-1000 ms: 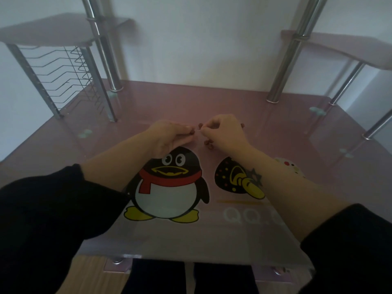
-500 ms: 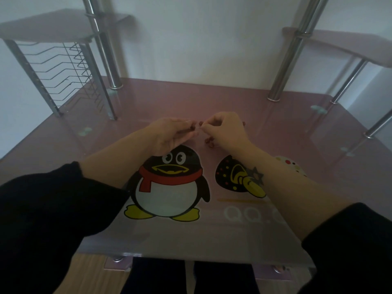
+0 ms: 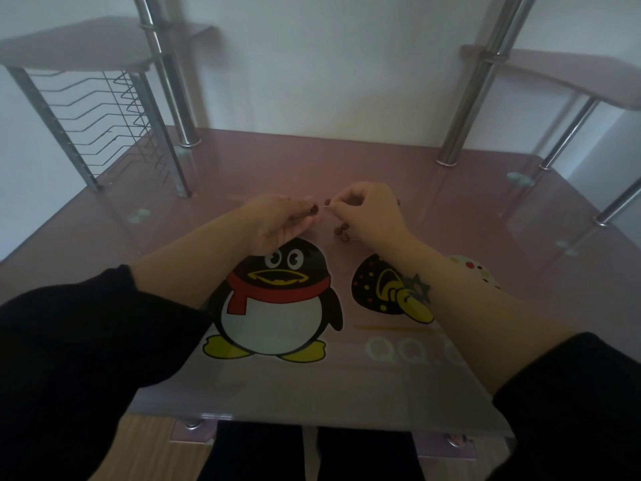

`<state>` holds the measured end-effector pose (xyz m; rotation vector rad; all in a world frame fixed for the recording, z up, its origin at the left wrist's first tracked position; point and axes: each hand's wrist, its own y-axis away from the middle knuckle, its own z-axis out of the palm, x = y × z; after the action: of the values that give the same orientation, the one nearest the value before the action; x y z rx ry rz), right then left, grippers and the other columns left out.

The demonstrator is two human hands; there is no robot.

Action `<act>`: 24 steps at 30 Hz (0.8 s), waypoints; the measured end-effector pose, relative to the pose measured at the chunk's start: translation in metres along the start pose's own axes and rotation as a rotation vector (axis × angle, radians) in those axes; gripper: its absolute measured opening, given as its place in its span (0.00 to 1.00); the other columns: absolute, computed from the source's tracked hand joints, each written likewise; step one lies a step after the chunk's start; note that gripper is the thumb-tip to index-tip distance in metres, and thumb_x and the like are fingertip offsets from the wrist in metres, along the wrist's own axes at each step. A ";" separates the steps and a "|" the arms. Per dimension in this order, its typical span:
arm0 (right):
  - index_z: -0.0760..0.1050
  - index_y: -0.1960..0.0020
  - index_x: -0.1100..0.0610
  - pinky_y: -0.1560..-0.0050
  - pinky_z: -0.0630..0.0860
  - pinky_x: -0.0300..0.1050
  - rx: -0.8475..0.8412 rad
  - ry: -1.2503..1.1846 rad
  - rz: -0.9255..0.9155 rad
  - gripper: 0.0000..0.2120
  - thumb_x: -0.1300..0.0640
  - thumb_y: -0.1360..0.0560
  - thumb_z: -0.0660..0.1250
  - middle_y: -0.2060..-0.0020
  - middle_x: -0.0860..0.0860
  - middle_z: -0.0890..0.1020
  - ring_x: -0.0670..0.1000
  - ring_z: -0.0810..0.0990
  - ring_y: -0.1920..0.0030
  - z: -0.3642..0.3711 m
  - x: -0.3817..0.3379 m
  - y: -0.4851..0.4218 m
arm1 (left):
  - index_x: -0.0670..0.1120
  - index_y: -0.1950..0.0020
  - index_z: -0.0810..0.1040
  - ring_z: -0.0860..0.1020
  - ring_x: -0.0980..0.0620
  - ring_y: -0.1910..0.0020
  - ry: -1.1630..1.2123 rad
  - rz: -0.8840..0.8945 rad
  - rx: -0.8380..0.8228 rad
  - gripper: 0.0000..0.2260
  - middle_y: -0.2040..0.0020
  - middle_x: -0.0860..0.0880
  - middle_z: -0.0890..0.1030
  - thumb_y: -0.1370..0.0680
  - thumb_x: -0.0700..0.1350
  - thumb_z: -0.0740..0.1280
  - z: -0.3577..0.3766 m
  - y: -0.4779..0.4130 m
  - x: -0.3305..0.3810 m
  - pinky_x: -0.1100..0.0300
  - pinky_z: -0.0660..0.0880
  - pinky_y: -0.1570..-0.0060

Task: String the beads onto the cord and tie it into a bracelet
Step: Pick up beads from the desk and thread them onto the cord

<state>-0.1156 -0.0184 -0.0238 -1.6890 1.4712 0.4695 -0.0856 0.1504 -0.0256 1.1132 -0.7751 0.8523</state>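
The bead (image 3: 314, 210) in work is a small dark red sphere. It is held above the far middle of the table (image 3: 451, 369), in the gap between the two hands. The left hand (image 3: 277, 220) pinches it at the fingertips, and the remaining fingers lie loosely extended beneath.

The cord (image 3: 325, 207) shows as a thin pale line running from the bead to the right hand (image 3: 366, 213). That hand pinches the cord between thumb and forefinger, with its other fingers curled in. We cannot tell whether the cord end has entered the bore; the detail is too small.

We judge the bead to be light, hard and smooth, so it is liable to slip from the pinch and roll on the glossy table. We take hold of it across its sides, leaving both bore openings free. We judge the cord to be thin and limp. We grip it close to its free end, so that the short projecting length stays straight enough to push through.

The loose beads (image 3: 340, 232) lie in a small cluster on the table, just beside the right hand and touching one another. We cannot tell whether any of them are already on the cord.

A penguin print (image 3: 277, 307) covers the table nearer the person. A wire rack (image 3: 114, 123) stands at the far left.
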 end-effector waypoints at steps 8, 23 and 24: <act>0.83 0.58 0.56 0.58 0.81 0.47 0.007 0.030 0.008 0.05 0.55 0.27 0.70 0.65 0.46 0.82 0.44 0.81 0.63 0.001 0.002 -0.001 | 0.37 0.46 0.79 0.85 0.54 0.60 -0.024 -0.004 -0.016 0.08 0.53 0.41 0.84 0.23 0.38 0.69 0.001 0.004 0.002 0.69 0.77 0.68; 0.83 0.57 0.56 0.57 0.81 0.46 -0.021 0.073 -0.030 0.05 0.56 0.27 0.69 0.65 0.45 0.81 0.43 0.80 0.63 0.004 0.004 -0.002 | 0.38 0.49 0.79 0.83 0.55 0.60 -0.048 0.011 -0.036 0.04 0.55 0.43 0.83 0.22 0.37 0.68 0.004 0.007 0.001 0.69 0.78 0.67; 0.83 0.57 0.56 0.57 0.81 0.46 -0.018 0.074 -0.030 0.05 0.56 0.27 0.69 0.65 0.45 0.82 0.43 0.80 0.63 0.004 0.005 -0.003 | 0.38 0.49 0.80 0.83 0.55 0.61 -0.044 0.013 -0.043 0.04 0.56 0.43 0.83 0.22 0.37 0.68 0.003 0.007 0.001 0.69 0.78 0.67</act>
<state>-0.1110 -0.0186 -0.0290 -1.7568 1.4968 0.4091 -0.0916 0.1488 -0.0208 1.0932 -0.8341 0.8206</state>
